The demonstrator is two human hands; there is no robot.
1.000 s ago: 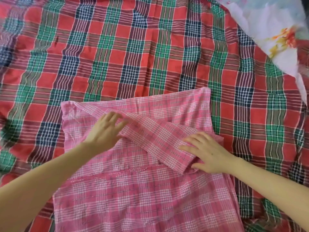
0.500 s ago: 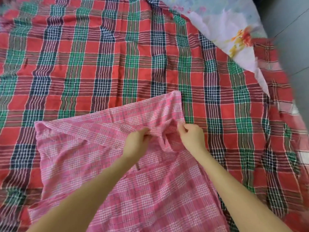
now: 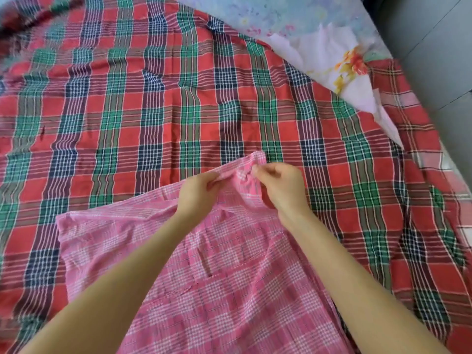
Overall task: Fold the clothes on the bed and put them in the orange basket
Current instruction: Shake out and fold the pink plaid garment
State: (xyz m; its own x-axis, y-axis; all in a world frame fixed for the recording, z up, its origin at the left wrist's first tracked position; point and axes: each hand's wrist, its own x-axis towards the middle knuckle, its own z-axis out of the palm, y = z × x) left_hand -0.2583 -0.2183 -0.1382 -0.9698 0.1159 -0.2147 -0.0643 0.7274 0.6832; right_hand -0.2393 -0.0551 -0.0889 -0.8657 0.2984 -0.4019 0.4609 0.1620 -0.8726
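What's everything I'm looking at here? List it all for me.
pink checked garment: one, pink and white, on the bed before the person
plaid bedsheet: one, red, green and navy, covering the bed
floral cloth: one, pale with orange and yellow flowers, upper right
grey surface: one, grey, past the bed's right edge
left hand: one, pinching the garment's far edge
right hand: one, pinching the same edge
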